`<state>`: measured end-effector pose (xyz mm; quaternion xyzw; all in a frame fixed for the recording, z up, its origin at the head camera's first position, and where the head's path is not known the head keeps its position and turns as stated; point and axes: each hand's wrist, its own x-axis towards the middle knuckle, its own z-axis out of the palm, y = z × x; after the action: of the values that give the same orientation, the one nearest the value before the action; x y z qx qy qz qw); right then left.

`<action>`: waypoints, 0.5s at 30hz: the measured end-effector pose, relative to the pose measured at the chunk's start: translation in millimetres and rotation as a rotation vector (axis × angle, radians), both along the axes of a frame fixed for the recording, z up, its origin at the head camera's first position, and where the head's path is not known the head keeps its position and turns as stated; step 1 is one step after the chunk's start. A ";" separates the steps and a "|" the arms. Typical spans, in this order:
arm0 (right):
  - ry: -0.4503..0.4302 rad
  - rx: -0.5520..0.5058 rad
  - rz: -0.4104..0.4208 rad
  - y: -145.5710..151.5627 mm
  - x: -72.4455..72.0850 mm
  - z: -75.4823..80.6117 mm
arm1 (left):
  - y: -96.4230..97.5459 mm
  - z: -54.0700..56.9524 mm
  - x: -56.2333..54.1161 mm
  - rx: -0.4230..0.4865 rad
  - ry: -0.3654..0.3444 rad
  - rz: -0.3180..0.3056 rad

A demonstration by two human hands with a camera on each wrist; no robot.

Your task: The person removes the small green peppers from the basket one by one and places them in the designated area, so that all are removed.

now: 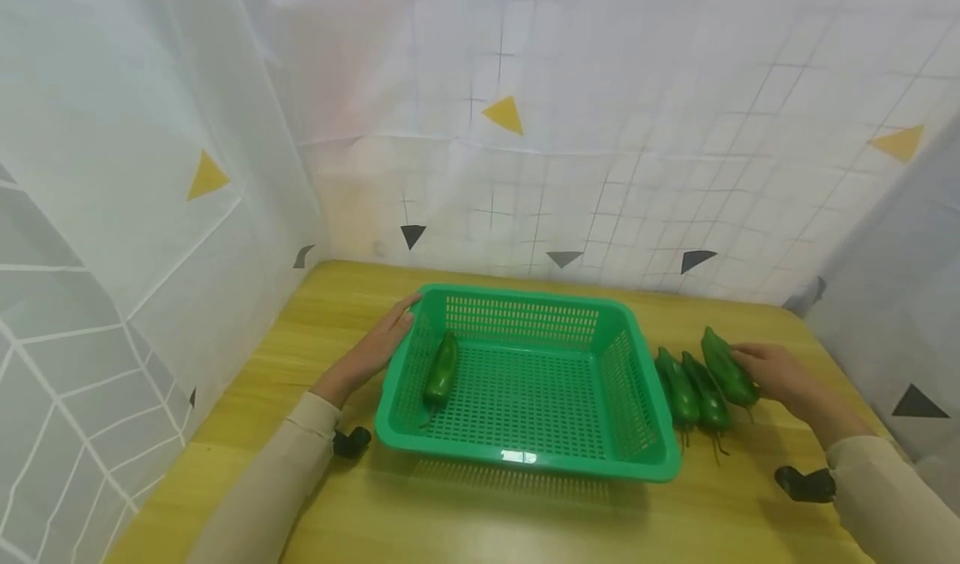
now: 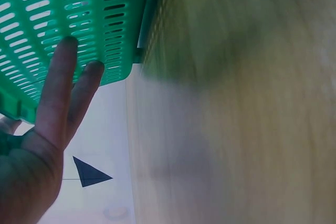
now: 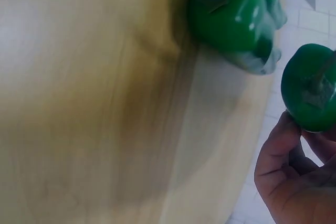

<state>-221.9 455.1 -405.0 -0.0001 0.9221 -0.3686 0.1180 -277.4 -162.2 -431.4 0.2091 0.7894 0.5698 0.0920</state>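
Observation:
My right hand (image 1: 776,372) pinches a long green pepper (image 1: 726,371) by its side, at the right of the basket. In the right wrist view, the stem end of that pepper (image 3: 304,90) shows above the fingers, held up off the table. Two more green peppers, a left one (image 1: 678,389) and a right one (image 1: 705,393), lie side by side against the basket. My left hand (image 1: 375,349) rests on the left side of the green plastic basket (image 1: 585,466). In the left wrist view, straight fingers (image 2: 55,95) touch its slotted outer wall. Another green pepper (image 1: 442,372) lies inside, along the left wall.
The wooden table (image 1: 465,522) holds the basket near its middle. White patterned sheeting (image 1: 570,156) stands behind the table and hangs along both sides. A black wrist strap piece (image 1: 351,442) sits by the left sleeve, another (image 1: 806,485) by the right sleeve.

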 end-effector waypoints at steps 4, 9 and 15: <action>-0.005 0.033 -0.006 6.7 2.7 -4.7 | 0.7 0.2 0.5 -0.024 -0.005 0.007; -0.021 0.041 -0.006 12.3 5.4 -11.4 | 1.1 0.3 1.9 -0.041 -0.009 0.009; -0.029 0.069 -0.024 16.6 6.5 -17.2 | 0.6 2.4 2.8 -0.033 -0.013 0.014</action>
<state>-215.4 471.7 -422.1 0.0204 0.9324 -0.3378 0.1267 -274.6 -161.6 -429.0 0.1985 0.7996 0.5584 0.0968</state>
